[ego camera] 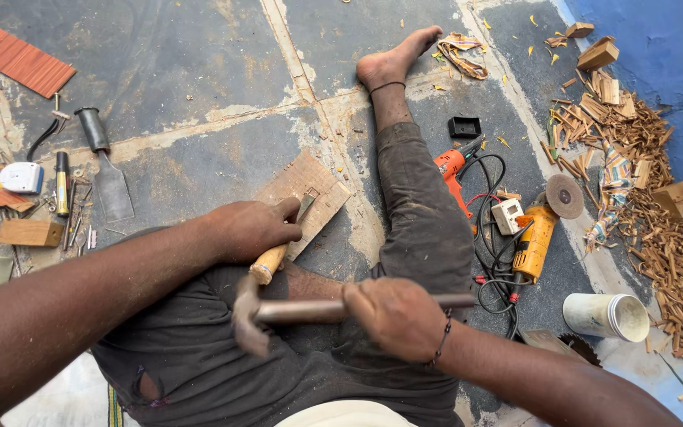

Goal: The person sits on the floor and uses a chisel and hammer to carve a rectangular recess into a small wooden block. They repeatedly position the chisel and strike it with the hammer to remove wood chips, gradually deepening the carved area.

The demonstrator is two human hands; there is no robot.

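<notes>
My left hand (250, 228) grips a chisel with a pale wooden handle (269, 263), its blade tip set on a small flat wooden board (308, 183) lying on the stone floor beside my leg. My right hand (395, 316) holds the metal shaft of a hammer (310, 310). The hammer head (247, 320) is blurred and sits right at the butt end of the chisel handle. I sit on the floor with my right leg (413, 190) stretched out, bare foot at the top.
An orange angle grinder (537, 237), a red power tool (452, 168), cables and a white socket lie to the right. Wood chips and offcuts (658, 198) pile along the blue wall, near a white cup (609, 316). A wide scraper (108, 178), nails and small tools lie left.
</notes>
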